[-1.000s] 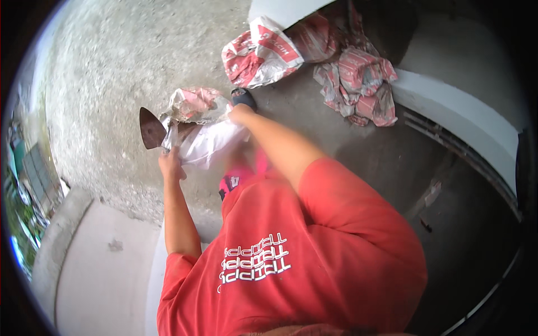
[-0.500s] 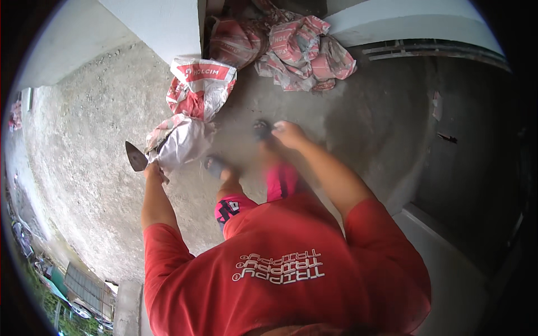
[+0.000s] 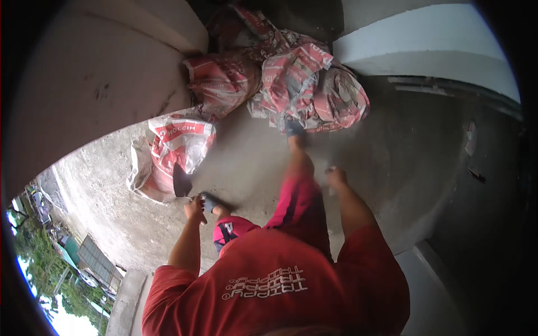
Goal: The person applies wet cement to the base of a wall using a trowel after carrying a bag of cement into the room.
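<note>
My left hand (image 3: 195, 209) is closed round the handle of a pointing trowel (image 3: 180, 180). Its dark, pointed blade overlaps the near edge of a crumpled red-and-white sack (image 3: 185, 135) on the concrete. On the other side, my right hand (image 3: 337, 178) hangs low over the floor with its fingers curled in. What it holds, if anything, is too small and blurred to make out. It touches no sack. One foot is beside the trowel, and the other is farther forward at the edge of a large heap of similar sacks (image 3: 319, 92).
More red sacks (image 3: 224, 84) lean by the wall corner (image 3: 185, 33) at the far left. Long thin strips (image 3: 443, 89) lie along the white wall base (image 3: 426, 50) at the right. A small dark scrap (image 3: 477, 176) rests on the floor (image 3: 246, 162).
I have stepped forward, closer to the sack heap. The trowel has moved away from the near sack's pale opening and now points forward. My right hand has dropped back and to the right.
</note>
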Action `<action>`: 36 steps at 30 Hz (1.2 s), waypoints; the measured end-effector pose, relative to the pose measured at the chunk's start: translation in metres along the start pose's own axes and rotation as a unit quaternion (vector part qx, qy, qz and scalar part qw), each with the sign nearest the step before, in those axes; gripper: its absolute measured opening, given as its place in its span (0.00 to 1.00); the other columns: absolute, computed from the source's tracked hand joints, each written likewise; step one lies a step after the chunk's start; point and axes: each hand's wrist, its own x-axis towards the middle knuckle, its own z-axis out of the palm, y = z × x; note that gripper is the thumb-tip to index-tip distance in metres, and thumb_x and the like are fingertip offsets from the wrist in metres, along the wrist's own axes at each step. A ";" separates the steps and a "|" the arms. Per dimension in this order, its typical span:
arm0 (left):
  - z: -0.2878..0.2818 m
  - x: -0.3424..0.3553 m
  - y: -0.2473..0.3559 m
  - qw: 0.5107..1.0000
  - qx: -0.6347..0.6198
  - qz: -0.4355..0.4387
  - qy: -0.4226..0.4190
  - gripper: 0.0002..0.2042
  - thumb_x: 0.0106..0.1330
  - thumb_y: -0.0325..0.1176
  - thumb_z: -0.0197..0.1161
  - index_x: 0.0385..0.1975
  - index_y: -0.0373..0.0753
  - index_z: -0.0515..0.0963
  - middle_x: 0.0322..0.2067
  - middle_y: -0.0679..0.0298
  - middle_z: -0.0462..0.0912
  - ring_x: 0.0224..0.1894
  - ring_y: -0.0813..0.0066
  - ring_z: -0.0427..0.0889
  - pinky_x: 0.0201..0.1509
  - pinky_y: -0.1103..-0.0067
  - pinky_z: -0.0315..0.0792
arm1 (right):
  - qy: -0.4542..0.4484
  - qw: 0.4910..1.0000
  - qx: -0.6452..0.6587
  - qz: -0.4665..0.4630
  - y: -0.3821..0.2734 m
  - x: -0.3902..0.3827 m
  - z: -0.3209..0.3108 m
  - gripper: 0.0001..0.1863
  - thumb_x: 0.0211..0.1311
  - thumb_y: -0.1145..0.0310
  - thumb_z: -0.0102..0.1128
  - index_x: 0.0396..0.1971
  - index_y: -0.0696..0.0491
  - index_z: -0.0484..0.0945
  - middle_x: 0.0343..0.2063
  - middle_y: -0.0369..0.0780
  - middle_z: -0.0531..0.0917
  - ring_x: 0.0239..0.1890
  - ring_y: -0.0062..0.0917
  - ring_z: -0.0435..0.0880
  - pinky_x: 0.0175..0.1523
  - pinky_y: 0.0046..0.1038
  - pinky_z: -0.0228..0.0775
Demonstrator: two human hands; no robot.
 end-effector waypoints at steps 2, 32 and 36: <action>0.089 -0.021 0.019 0.998 -0.009 -0.057 -0.038 0.15 0.61 0.43 0.66 0.36 0.36 0.82 0.32 0.62 0.86 0.27 0.74 0.82 0.27 0.76 0.74 | -0.035 0.994 -0.083 -0.061 -0.046 0.074 -0.029 0.21 0.62 0.53 0.58 0.47 0.53 0.80 0.44 0.49 0.84 0.49 0.44 0.81 0.55 0.41 0.72; 0.369 0.007 0.173 0.959 0.210 0.161 -0.100 0.27 0.64 0.55 0.47 0.32 0.35 0.84 0.37 0.45 0.84 0.43 0.49 0.83 0.51 0.62 0.74 | -0.047 0.945 -0.170 -0.276 -0.290 0.318 -0.169 0.29 0.66 0.52 0.48 0.47 0.67 0.77 0.51 0.58 0.79 0.55 0.46 0.79 0.55 0.40 0.71; 0.330 0.006 0.081 0.980 0.115 0.136 -0.093 0.27 0.64 0.54 0.48 0.32 0.34 0.84 0.36 0.45 0.84 0.44 0.47 0.82 0.53 0.62 0.74 | -0.008 0.914 -0.300 -0.273 -0.319 0.133 -0.122 0.31 0.70 0.51 0.38 0.48 0.65 0.78 0.51 0.58 0.78 0.56 0.50 0.77 0.60 0.42 0.67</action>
